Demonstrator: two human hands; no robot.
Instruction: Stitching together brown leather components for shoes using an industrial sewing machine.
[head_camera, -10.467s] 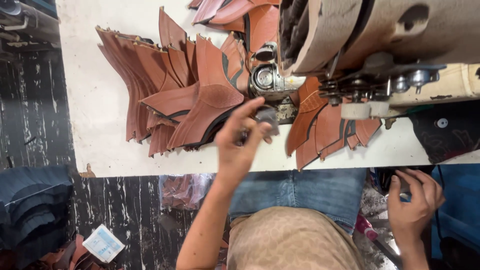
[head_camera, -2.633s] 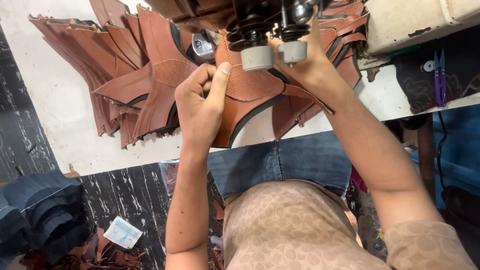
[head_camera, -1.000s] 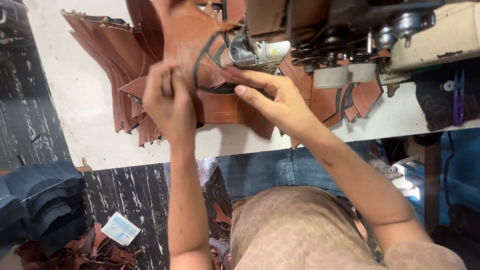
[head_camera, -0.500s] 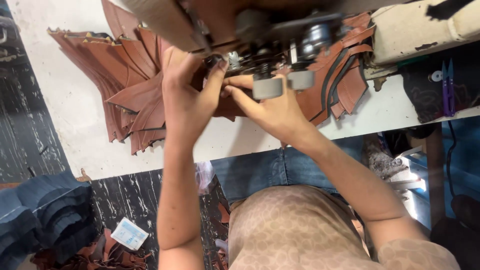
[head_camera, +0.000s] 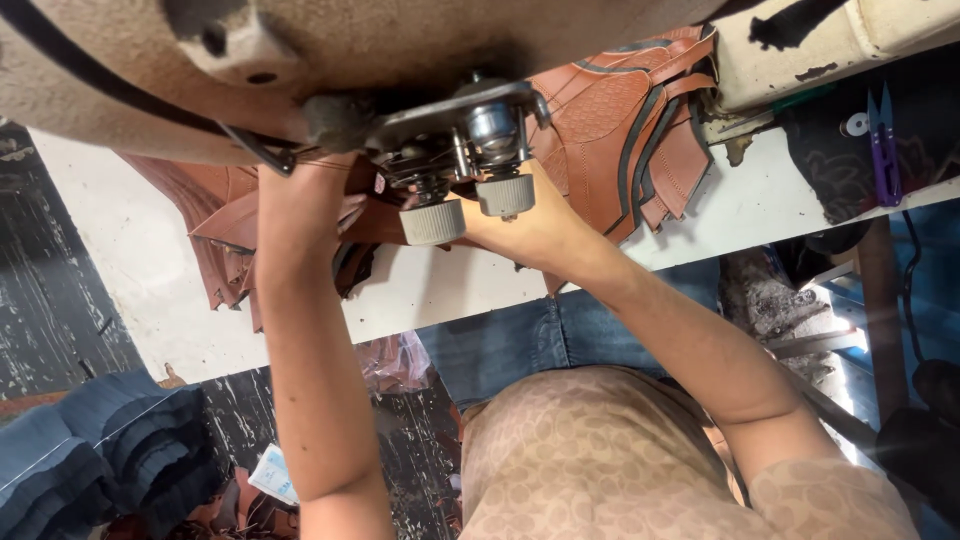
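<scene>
Both hands reach under the sewing machine head (head_camera: 300, 60) — left hand (head_camera: 300, 205) and right hand (head_camera: 530, 215) rest on brown leather pieces (head_camera: 620, 110) on the white tabletop (head_camera: 130, 260); their grip is hidden. Leather looks light, floppy — likely best pinched flat by its edges.
</scene>
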